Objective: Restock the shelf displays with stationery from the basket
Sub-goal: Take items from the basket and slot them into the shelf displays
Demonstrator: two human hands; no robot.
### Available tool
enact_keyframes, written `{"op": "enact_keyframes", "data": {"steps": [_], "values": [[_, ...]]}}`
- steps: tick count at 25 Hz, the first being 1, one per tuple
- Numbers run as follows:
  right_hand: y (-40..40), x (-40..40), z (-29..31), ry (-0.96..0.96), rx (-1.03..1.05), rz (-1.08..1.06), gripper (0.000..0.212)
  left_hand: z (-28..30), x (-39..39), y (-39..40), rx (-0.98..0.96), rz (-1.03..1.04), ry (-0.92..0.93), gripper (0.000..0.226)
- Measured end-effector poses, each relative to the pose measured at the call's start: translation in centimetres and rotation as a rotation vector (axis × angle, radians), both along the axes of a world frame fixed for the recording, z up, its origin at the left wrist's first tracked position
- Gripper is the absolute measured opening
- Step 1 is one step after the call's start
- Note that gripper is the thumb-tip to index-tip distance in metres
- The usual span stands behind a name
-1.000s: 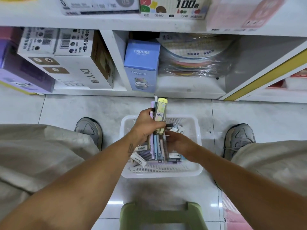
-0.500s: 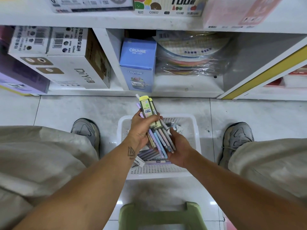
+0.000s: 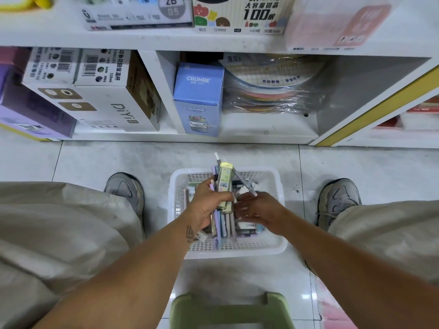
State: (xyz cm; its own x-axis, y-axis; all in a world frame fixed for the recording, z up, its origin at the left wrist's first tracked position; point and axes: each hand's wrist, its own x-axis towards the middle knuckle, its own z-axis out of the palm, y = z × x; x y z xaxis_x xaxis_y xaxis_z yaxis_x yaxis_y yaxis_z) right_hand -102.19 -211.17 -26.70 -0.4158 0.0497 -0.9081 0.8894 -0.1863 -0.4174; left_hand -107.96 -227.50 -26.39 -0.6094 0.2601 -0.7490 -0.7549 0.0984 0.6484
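Left hand [image 3: 206,207] grips pen bundle [image 3: 223,200] upright over basket [image 3: 280,245]; right hand [image 3: 257,210], fingers spread, pinches grey pen [image 3: 242,180] just right of bundle.

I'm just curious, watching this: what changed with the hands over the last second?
The right hand let go of the bundle's lower end and now pinches a thin grey pen, drawn out to the right. The left hand keeps gripping the pastel pen bundle above the white plastic basket, which stayed put.

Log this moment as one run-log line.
left hand: grips stationery bundle | right hand: pinching grey pen | basket: stocked
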Motion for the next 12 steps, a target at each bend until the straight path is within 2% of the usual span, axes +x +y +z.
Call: {"op": "enact_keyframes", "data": {"steps": [1, 2, 3, 4, 5, 6, 9, 12], "values": [[0.2, 0.0, 0.0, -0.014, 0.076, 0.1, 0.029, -0.3, 0.2, -0.4, -0.03, -0.019, -0.019, 0.055], [0.3, -0.2, 0.2, -0.026, 0.199, 0.32, 0.023, -0.5, 0.2, -0.8, -0.053, -0.028, -0.038, 0.052], [-0.1, -0.2, 0.5, -0.083, 0.266, 0.576, 0.018, -0.5, 0.3, -1.0, -0.064, -0.034, -0.056, 0.049], [-0.3, -0.4, 0.4, -0.115, 0.339, 0.921, 0.017, -0.4, 0.3, -1.2, -0.065, -0.042, -0.071, 0.045], [-0.4, -0.3, 0.3, -0.092, 0.448, 1.137, 0.016, -0.4, 0.2, -1.3, -0.064, -0.05, -0.078, 0.043], [-0.5, -0.6, 0.5, -0.072, 0.481, 1.123, 0.015, -0.3, 0.1, -1.3, -0.066, -0.054, -0.074, 0.043], [0.2, -1.8, 0.3, 0.07, 0.562, 0.668, 0.018, 0.1, -0.3, -1.2, -0.06, -0.052, -0.022, 0.046], [-0.1, -3.4, 2.6, 0.204, 0.385, 0.392, 0.019, 1.4, -1.1, -0.7, -0.001, -0.113, 0.023, 0.041]]}}
